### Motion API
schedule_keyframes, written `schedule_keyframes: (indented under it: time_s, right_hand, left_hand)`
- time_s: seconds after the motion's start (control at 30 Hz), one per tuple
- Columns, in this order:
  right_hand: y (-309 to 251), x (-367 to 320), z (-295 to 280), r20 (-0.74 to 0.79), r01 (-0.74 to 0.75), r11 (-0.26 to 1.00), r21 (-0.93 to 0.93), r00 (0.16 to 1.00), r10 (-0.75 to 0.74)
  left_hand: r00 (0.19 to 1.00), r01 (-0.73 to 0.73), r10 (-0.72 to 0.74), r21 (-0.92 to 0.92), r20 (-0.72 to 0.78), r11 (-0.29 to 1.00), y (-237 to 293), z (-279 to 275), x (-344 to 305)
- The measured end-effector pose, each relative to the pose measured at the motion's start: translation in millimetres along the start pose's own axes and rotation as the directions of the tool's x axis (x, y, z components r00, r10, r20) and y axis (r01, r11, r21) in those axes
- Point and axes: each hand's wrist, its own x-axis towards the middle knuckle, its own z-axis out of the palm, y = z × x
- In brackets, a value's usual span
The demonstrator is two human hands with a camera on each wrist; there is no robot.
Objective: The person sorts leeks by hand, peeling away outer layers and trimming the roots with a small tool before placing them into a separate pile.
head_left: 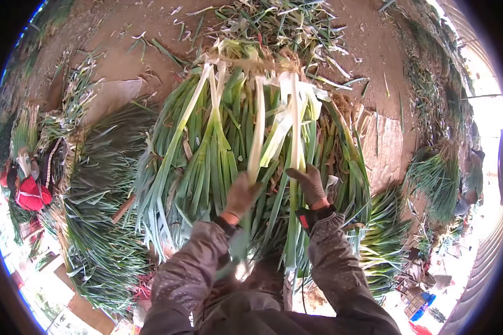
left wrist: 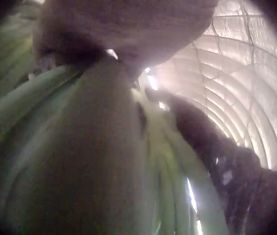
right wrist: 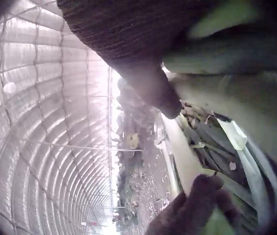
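In the head view my gloved left hand [head_left: 243,195] grips a thick green onion [head_left: 257,128] by its green part, the pale shank pointing away from me. My gloved right hand [head_left: 308,187] holds a second green onion [head_left: 294,123], its thumb lying across the stalk and a loose whitish leaf hanging beside the shank. Both stalks lie over a broad pile of green onions [head_left: 201,162], roots at the far end. In the right wrist view the fingers [right wrist: 168,100] of my right hand bend over a stalk, and the left hand appears lower down. The left wrist view is dim, with leaves close up.
More green onion heaps lie to the left [head_left: 103,195] and right [head_left: 385,240]. Leaf scraps [head_left: 279,28] litter the dirt floor beyond the pile. A cardboard sheet [head_left: 380,139] lies at the right. Other people sit at the far left and far right under a ribbed plastic roof [right wrist: 40,122].
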Motion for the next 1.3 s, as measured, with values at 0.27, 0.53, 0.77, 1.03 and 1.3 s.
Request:
schedule_keyframes:
  time_s: [0.27,0.53,0.77,1.03,1.3]
  right_hand:
    - [12.4,0.0,-5.1,0.274,-0.124,0.988,0.095,0.957,0.093]
    - [-20.0,-50.0,-35.0,0.284,0.03,1.0,-0.002,0.958,-0.028]
    - [-65.0,-96.2,-120.0,0.084,0.118,0.993,-0.001,0.989,-0.118]
    - [-52.4,-87.1,-114.0,0.134,0.083,0.985,-0.152,0.989,-0.062]
    - [-34.4,-135.6,-101.0,0.158,0.106,0.882,-0.458,0.987,-0.037]
  left_hand:
    - [0.991,-0.134,0.133,-0.063,-0.021,0.989,30.3,84.9,-70.9]
    - [0.824,-0.502,0.501,-0.07,0.265,0.862,40.8,44.6,-72.2]
    - [0.978,-0.202,0.207,-0.191,0.003,0.961,-6.5,-14.4,15.0]
    - [0.9,-0.132,0.339,-0.571,0.274,0.811,76.9,37.0,10.4]
    - [0.861,-0.465,0.388,-0.201,-0.327,0.862,154.0,20.4,70.8]
